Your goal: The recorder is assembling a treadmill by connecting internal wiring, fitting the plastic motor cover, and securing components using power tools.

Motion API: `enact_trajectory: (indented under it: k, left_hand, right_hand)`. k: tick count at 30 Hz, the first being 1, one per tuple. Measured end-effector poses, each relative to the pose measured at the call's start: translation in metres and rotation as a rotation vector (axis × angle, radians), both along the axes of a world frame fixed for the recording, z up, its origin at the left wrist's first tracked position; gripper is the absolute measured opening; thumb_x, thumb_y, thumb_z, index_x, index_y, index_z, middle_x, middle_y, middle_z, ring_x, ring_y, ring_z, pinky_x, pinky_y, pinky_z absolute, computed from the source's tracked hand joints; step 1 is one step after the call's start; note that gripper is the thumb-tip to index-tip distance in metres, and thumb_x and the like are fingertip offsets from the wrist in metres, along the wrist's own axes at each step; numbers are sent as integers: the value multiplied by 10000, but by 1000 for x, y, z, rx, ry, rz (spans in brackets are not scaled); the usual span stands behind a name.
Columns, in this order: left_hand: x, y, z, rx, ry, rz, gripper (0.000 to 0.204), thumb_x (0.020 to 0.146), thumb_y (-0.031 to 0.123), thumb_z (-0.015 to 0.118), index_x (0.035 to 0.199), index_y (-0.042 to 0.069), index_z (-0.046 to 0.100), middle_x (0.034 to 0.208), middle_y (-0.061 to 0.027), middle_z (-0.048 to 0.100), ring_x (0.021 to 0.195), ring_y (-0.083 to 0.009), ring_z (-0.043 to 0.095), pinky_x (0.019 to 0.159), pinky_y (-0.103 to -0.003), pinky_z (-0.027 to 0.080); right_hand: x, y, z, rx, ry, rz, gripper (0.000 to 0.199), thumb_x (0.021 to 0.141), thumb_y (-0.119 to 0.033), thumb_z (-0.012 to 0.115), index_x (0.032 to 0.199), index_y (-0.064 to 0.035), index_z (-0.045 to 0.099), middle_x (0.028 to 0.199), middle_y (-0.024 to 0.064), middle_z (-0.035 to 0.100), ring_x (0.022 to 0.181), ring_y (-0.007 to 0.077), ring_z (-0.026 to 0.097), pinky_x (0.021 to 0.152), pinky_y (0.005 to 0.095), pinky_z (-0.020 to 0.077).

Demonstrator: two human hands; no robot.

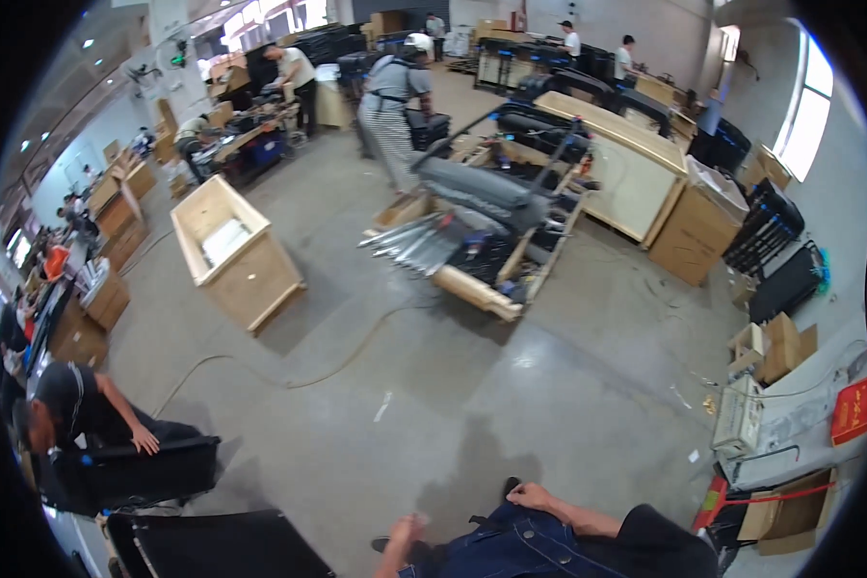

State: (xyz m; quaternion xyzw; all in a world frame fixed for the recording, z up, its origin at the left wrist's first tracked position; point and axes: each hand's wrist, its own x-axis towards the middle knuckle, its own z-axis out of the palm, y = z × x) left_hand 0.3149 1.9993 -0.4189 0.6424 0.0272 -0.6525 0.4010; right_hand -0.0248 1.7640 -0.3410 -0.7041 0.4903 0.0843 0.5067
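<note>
Left hand, head view: The wearer's bare left hand (pixel 409 528), blurred, hangs near the lower edge, fingers bent inward; whether they grasp anything cannot be told.
Right hand: The bare right hand (pixel 532 496) curls in front of the body, thumb near the fingers; whether it grips something small cannot be told.
Denim garment: A dark blue denim garment with round buttons (pixel 525 549), worn by the person, lies between the forearms, just beside the right fingers; contact is unclear.
Black panel: A broad, flat black panel (pixel 217 544) stands left of the left hand, apart from its fingers.
Co-worker: A person in a black short-sleeved top (pixel 72 405) bends over a long black rectangular piece (pixel 178 462), one hand spread on it.
Workshop floor: An open pale wooden crate (pixel 279 289) sits near a low wooden frame (pixel 482 294) loaded with shiny silver tubes (pixel 414 246); a person in a striped apron (pixel 385 144) leans beside it.
Right wall: A bright red box (pixel 853 409) stands out.
</note>
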Motion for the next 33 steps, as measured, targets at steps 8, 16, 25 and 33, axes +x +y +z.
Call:
enact_trajectory:
  k: [8, 16, 25, 33]
  left_hand:
    - [-59, -219, 58, 192, -177, -225, 445, 967, 379, 588, 1261, 44, 592, 1090, -128, 712, 937, -241, 713, 769, -400, 569]
    - [-154, -430, 38, 196, -107, -372, 421, 960, 352, 612, 1252, 48, 618, 1164, -149, 711, 946, -271, 706, 774, -389, 566]
    - [-178, -667, -33, -25, -267, -348, 199, 927, 240, 607, 942, 46, 653, 853, -124, 703, 628, -227, 654, 563, -399, 528]
    - [-188, -880, 119, -115, -8, 244, 406, 990, 359, 601, 1245, 44, 606, 1123, -128, 707, 969, -238, 701, 815, -363, 564]
  right_hand:
    - [-201, -147, 20, 121, -40, -973, 228, 925, -207, 633, 1027, -5, 658, 767, 82, 688, 583, 157, 639, 524, 293, 518]
    - [-243, -278, -14, 411, -75, -964, 353, 949, -263, 637, 1177, 5, 613, 895, 116, 711, 671, 205, 702, 568, 318, 565]
    - [-235, -586, 20, 279, 93, -412, 212, 898, -185, 659, 978, 2, 718, 806, 103, 724, 654, 188, 693, 576, 366, 549]
    - [-79, -973, 75, -497, -145, -178, 333, 877, -289, 652, 1056, -18, 728, 964, 229, 732, 914, 374, 713, 806, 442, 545]
